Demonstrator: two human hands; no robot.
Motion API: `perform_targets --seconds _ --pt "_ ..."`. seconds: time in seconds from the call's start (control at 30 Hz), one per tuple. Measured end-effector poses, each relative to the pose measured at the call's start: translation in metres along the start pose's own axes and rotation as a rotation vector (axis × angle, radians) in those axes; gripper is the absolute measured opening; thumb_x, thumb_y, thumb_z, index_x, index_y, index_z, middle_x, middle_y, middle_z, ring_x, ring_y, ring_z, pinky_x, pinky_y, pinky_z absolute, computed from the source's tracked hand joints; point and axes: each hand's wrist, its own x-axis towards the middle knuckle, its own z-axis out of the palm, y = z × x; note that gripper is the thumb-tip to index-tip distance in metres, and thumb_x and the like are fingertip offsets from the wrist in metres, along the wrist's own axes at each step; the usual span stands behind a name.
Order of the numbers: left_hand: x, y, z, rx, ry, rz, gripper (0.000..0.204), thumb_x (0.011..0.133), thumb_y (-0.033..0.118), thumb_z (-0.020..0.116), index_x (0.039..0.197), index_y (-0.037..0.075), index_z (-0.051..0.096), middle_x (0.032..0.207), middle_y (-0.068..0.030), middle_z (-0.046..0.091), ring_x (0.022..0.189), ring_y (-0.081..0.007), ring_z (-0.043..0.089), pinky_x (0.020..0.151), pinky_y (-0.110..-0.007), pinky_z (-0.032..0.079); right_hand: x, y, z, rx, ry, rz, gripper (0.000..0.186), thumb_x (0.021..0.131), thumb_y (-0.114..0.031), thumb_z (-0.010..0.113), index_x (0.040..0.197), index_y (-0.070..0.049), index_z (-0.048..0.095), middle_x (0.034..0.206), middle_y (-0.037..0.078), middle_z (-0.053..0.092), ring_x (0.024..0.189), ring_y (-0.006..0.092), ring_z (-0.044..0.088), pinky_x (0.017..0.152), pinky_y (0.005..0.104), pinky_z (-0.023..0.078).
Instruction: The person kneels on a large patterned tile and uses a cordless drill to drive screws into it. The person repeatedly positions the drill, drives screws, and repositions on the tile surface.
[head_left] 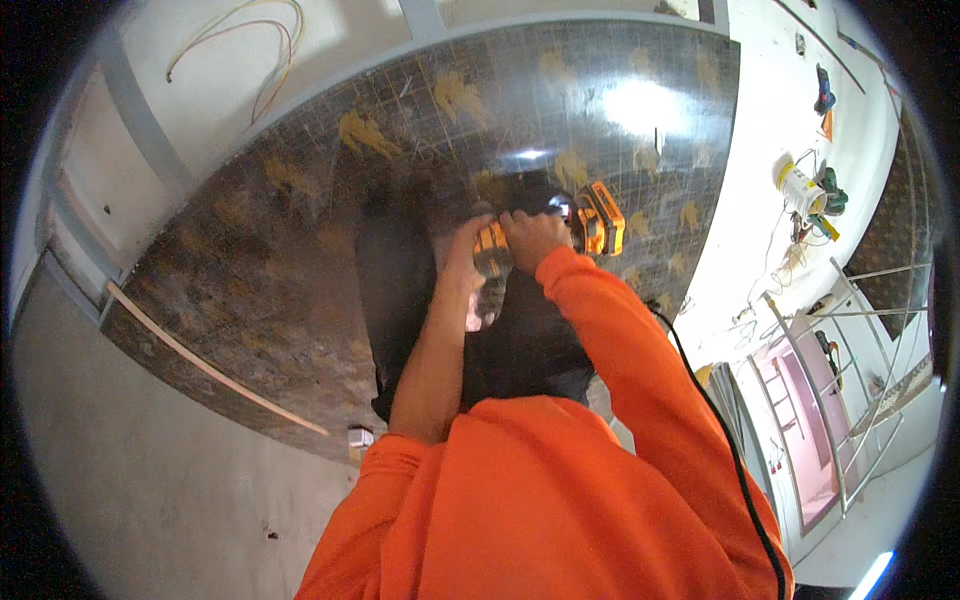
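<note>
At the frame's centre, an orange-and-black cordless power tool [492, 247] was held before a worn, dark brown panel with yellowish marks [240, 290]. The bare right hand [535, 238] wrapped its fingers around it; the bare left hand [462, 262] touched its left side, its finger closure too hidden to tell.

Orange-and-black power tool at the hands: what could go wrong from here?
Two risks stand out. The bare left hand and right hand are close together at the orange-and-black power tool, so an accidental start might catch fingers. The black cable runs alongside the orange right sleeve and could snag if that arm swings outward.
</note>
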Motion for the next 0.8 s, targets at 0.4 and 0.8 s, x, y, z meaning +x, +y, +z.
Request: perform_targets --seconds 0.4,0.8 --pt "0.005 -0.006 -0.008 -0.018 -0.171 0.026 0.016 0.09 0.025 0.06 0.098 0.012 0.064 0.089 -0.0043 0.067 0.08 -0.0214 0.066 0.07 -0.04 0.057 -0.004 -0.003 0.008 -0.104 0.095 -0.039 0.02 0.089 -0.019 0.056 0.107 -0.011 0.061 0.099 0.01 0.069 0.084 0.032 0.071 0.069 0.0451 0.055" --pt "0.026 0.012 -0.06 0.813 0.048 0.723 0.045 0.096 0.037 0.051 0.129 0.007 0.058 0.118 -0.0172 0.062 0.112 -0.0288 0.06 0.092 -0.048 0.05 -0.103 -0.028 0.052 -0.055 0.402 -0.039 0.055 0.079 -0.015 0.067 0.132 -0.012 0.052 0.118 0.011 0.065 0.095 0.0312 0.069 0.075 0.0442 0.057"
